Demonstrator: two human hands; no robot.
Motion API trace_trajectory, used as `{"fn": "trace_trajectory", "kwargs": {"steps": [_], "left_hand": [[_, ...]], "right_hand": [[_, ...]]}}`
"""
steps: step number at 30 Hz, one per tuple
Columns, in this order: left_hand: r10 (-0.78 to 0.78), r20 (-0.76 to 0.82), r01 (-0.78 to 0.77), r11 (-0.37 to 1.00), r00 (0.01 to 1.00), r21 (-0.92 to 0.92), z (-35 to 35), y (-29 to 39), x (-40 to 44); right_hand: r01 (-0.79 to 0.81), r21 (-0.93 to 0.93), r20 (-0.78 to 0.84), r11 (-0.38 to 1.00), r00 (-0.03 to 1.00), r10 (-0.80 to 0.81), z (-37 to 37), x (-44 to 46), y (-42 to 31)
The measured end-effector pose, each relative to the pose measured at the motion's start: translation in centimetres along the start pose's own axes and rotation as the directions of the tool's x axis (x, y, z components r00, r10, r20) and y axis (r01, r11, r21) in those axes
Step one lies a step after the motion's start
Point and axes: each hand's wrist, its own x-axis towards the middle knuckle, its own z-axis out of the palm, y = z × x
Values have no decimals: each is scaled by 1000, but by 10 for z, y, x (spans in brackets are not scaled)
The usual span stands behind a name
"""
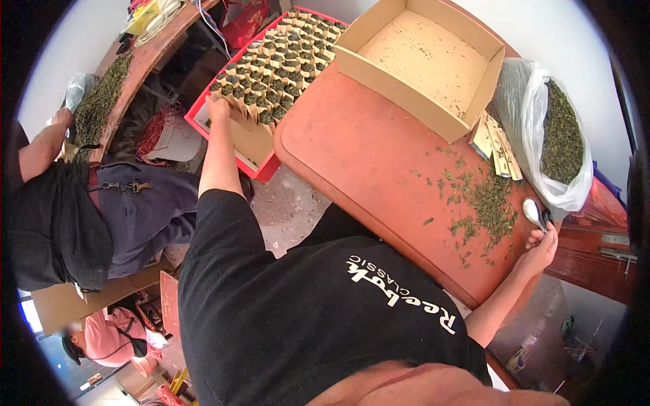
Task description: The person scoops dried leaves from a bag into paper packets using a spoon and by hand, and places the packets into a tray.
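Observation:
My left hand [218, 108] is at the left edge of a red tray [261, 169], its fingers closed on a small paper tube [215, 89] at the end of the rows. Many upright paper tubes [271, 74] filled with dark dried leaf stand packed in that tray. Out at the right, my right hand [540, 249] grips the dark handle of a metal spoon [533, 210], bowl upward, over the table's right edge. Loose dried leaf [493, 206] lies scattered on the red-brown table [352, 149] beside the spoon.
An open cardboard box [406, 81] with leaf crumbs sits on the table. Folded paper pieces [497, 149] lean by a clear bag [542, 128] of dried leaf. At left, a co-worker's hand [62, 118] is beside another table [145, 71] with a leaf pile. Another person [118, 335] is farther back.

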Motion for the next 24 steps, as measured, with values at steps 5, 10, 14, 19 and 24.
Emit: {"fn": "trace_trajectory", "kwargs": {"steps": [5,10,14,19,24], "left_hand": [[246,-194,-214,962,950,172,-14,-35,27],[475,-142,-495,834,869,-242,-21,50,-91],[575,130,-476,766,808,-432,-2,122,-207],[747,607,-601,625,273,-499,35,201,-369],[762,587,-693,267,-274,-669,95,245,-486]], "right_hand": [[-13,24,-17,1000,1000,13,2,-3,-3],[-2,-58,-77,998,997,-2,4,-14,-20],[19,46,-39,999,999,-17,8,-21,-29],[84,84,14,993,996,-85,2,-23,-24],[79,102,17,992,997,-81,4,-26,-31]]}}
